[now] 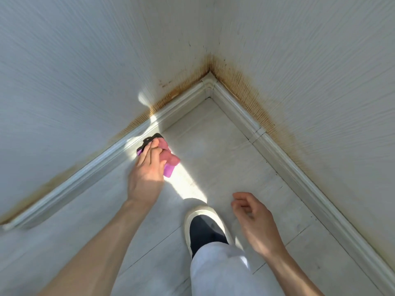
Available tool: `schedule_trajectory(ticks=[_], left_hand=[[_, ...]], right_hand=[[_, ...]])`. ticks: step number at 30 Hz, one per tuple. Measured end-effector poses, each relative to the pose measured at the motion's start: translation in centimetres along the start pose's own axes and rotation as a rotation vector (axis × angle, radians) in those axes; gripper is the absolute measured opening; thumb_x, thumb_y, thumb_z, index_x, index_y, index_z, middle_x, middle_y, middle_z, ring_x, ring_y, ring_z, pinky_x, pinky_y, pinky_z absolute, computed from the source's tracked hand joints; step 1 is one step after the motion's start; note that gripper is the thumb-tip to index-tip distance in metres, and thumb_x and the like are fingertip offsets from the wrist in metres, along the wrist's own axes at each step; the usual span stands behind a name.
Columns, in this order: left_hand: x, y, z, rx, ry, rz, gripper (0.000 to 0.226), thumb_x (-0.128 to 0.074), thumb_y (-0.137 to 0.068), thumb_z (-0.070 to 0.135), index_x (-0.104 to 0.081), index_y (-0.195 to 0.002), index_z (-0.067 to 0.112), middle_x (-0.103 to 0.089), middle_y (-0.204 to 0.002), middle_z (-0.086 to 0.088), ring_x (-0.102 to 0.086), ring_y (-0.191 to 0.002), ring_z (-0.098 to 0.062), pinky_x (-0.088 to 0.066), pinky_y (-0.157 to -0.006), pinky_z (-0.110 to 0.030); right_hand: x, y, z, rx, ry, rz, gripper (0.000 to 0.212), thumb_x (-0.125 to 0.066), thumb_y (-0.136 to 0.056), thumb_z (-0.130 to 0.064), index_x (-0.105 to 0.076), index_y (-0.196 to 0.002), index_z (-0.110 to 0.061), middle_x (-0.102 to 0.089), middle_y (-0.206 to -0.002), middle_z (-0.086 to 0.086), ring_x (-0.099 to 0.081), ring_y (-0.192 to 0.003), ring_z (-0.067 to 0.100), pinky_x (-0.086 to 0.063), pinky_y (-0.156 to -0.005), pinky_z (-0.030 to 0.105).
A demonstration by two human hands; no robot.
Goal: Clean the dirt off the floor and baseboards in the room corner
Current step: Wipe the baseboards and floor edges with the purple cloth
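My left hand grips a pink sponge with a black scouring face, held low over the pale floor beside the left baseboard. Fingers curl round the sponge and hide much of it. My right hand hangs over the floor with fingers loosely curled and nothing in it. The right baseboard meets the left one at the room corner. Brown-orange dirt stains the walls just above both baseboards, darkest at the corner.
My foot in a white and dark slip-on shoe stands on the floor between my hands, with a white trouser leg below it. A bright patch of sunlight lies on the floor near the sponge. White textured walls close both sides.
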State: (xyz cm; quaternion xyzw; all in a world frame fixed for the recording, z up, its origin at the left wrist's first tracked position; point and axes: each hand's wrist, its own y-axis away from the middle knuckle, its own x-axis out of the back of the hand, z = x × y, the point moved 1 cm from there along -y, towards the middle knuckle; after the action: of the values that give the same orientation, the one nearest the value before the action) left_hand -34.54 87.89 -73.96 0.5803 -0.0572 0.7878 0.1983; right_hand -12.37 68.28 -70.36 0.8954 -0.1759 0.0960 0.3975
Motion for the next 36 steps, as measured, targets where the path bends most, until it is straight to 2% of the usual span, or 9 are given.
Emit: schedule_trajectory(ticks=[5, 9, 12, 16, 19, 22, 25, 28, 36], left_hand=[[-0.1, -3.0, 2.0, -0.120, -0.085, 0.010, 0.044, -0.066, -0.093, 0.016, -0.054, -0.132, -0.001, -0.061, -0.140, -0.019, -0.061, -0.126, -0.036, -0.053, -0.100, -0.045], [0.8, -7.9, 7.3, -0.171, 0.015, -0.161, 0.057, -0.055, -0.101, 0.031, -0.039, -0.152, 0.010, -0.050, -0.149, -0.010, -0.053, -0.132, -0.029, -0.046, -0.104, -0.041], [0.8, -11.5, 11.6, -0.181, -0.023, -0.237, 0.049, -0.054, -0.102, 0.028, -0.041, -0.146, 0.009, -0.061, -0.130, -0.013, -0.063, -0.112, -0.034, -0.047, -0.084, -0.039], [0.7, -13.1, 14.4, 0.106, 0.326, -0.165, 0.021, -0.045, -0.104, 0.018, -0.052, -0.121, 0.007, -0.066, -0.113, -0.014, -0.062, -0.105, -0.035, -0.041, -0.078, -0.036], [0.4, -11.5, 15.2, 0.503, 0.969, -0.007, 0.025, -0.050, -0.107, 0.018, -0.054, -0.129, 0.008, -0.066, -0.120, -0.013, -0.063, -0.108, -0.031, -0.051, -0.089, -0.037], [0.1, -12.7, 16.3, 0.779, 1.484, 0.042, 0.018, -0.048, -0.108, 0.018, -0.053, -0.123, 0.009, -0.067, -0.107, -0.018, -0.066, -0.087, -0.030, -0.055, -0.075, -0.040], [1.2, -15.6, 17.6, 0.900, 1.571, -0.028, 0.026, -0.038, -0.107, 0.016, -0.057, -0.094, 0.004, -0.052, -0.060, -0.009, -0.045, -0.041, -0.019, -0.036, -0.044, -0.026], [2.6, -16.0, 17.3, 0.898, 1.565, -0.011, 0.030, -0.035, -0.105, 0.006, -0.047, -0.077, 0.006, -0.043, -0.039, -0.004, -0.031, -0.028, -0.011, -0.028, -0.042, -0.015], [2.0, -15.5, 18.6, 0.800, 1.396, 0.134, 0.023, -0.059, -0.098, 0.018, -0.058, -0.115, 0.003, -0.070, -0.101, -0.019, -0.064, -0.072, -0.029, -0.045, -0.050, -0.025]], right_hand=[[0.0, 0.2, 0.1, -0.010, -0.031, 0.010, 0.016, -0.061, -0.102, -0.026, -0.065, -0.115, -0.035, -0.069, -0.106, -0.015, -0.062, -0.096, -0.005, -0.046, -0.076, 0.006], [-0.4, 0.3, 0.6, -0.009, -0.015, -0.035, 0.018, -0.062, -0.102, -0.026, -0.064, -0.118, -0.032, -0.070, -0.106, -0.013, -0.062, -0.094, -0.006, -0.048, -0.079, 0.009], [0.1, 0.2, 0.8, -0.011, -0.012, -0.025, 0.018, -0.062, -0.101, -0.024, -0.065, -0.117, -0.031, -0.070, -0.106, -0.013, -0.061, -0.093, -0.009, -0.047, -0.079, 0.006], [0.7, 0.2, 1.0, -0.019, -0.008, -0.013, 0.017, -0.061, -0.102, -0.024, -0.065, -0.115, -0.034, -0.070, -0.107, -0.015, -0.061, -0.094, -0.010, -0.046, -0.077, 0.004], [0.5, 0.0, 0.7, -0.015, -0.031, -0.008, 0.016, -0.061, -0.102, -0.024, -0.065, -0.114, -0.034, -0.071, -0.106, -0.014, -0.062, -0.093, -0.009, -0.046, -0.077, 0.005], [-0.2, 0.0, 0.1, -0.002, -0.046, -0.017, 0.017, -0.061, -0.102, -0.025, -0.066, -0.116, -0.034, -0.071, -0.106, -0.015, -0.062, -0.093, -0.009, -0.045, -0.077, 0.005], [0.0, -0.1, -0.3, 0.006, -0.049, -0.022, 0.017, -0.062, -0.102, -0.026, -0.065, -0.115, -0.036, -0.070, -0.105, -0.016, -0.062, -0.095, -0.008, -0.047, -0.080, 0.006], [0.7, 0.0, -0.1, 0.011, -0.064, 0.002, 0.017, -0.063, -0.101, -0.024, -0.066, -0.111, -0.038, -0.072, -0.101, -0.017, -0.063, -0.094, -0.008, -0.046, -0.079, 0.007], [1.2, 0.4, 0.7, -0.013, -0.050, 0.009, 0.017, -0.064, -0.101, -0.024, -0.066, -0.108, -0.039, -0.073, -0.103, -0.015, -0.063, -0.093, -0.008, -0.046, -0.078, 0.005]])
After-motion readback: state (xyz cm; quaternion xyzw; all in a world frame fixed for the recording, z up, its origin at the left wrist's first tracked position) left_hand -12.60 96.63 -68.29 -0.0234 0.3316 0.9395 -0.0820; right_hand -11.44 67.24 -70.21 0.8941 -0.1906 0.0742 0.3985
